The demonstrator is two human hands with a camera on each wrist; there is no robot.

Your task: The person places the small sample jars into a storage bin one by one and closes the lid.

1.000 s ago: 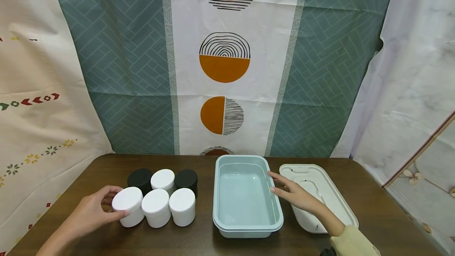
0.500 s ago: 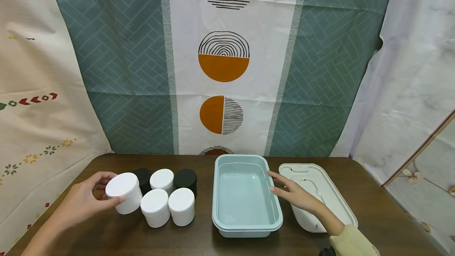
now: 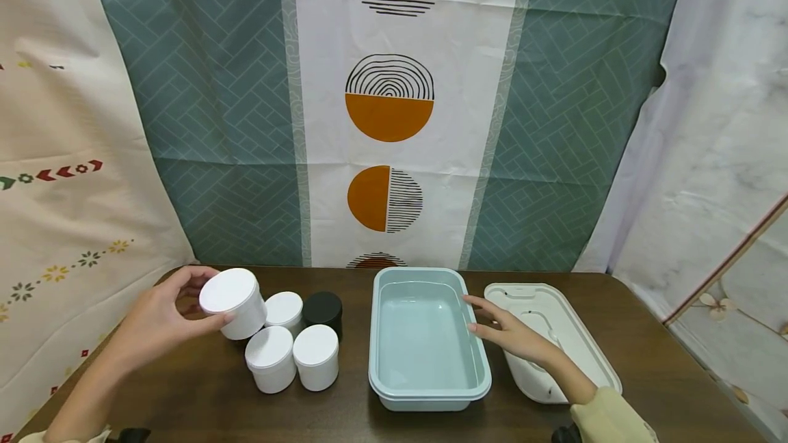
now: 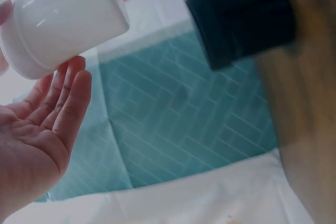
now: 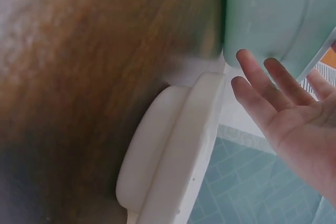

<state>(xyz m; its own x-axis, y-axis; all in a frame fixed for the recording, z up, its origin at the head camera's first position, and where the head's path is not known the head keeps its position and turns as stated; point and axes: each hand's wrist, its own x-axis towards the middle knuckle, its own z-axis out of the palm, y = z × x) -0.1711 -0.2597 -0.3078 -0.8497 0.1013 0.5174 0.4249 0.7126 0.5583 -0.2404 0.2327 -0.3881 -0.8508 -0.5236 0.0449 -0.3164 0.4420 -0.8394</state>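
My left hand (image 3: 165, 316) holds a white lidded jar (image 3: 237, 305) between thumb and fingers, raised off the table and slightly tilted. Below it, the black jar at the back left is almost wholly hidden in the head view; a black jar (image 4: 247, 22) shows in the left wrist view. Close by stand another white jar (image 3: 283, 310), a second black jar (image 3: 324, 313) and two front white jars, left (image 3: 271, 361) and right (image 3: 317, 358). My right hand (image 3: 514, 337) touches the right rim of a pale blue basin (image 3: 431, 395) with fingers extended.
A cream tray-like lid or container (image 3: 591, 354) lies right of the basin, partly under my right forearm. The brown table (image 3: 345, 422) ends at a patterned cloth backdrop (image 3: 394, 156). Cloths also hang at both sides.
My left hand has lifted the white jar from the front left of the group and carried it up and back, over the rear-left black jar. My right hand stays at the basin rim.
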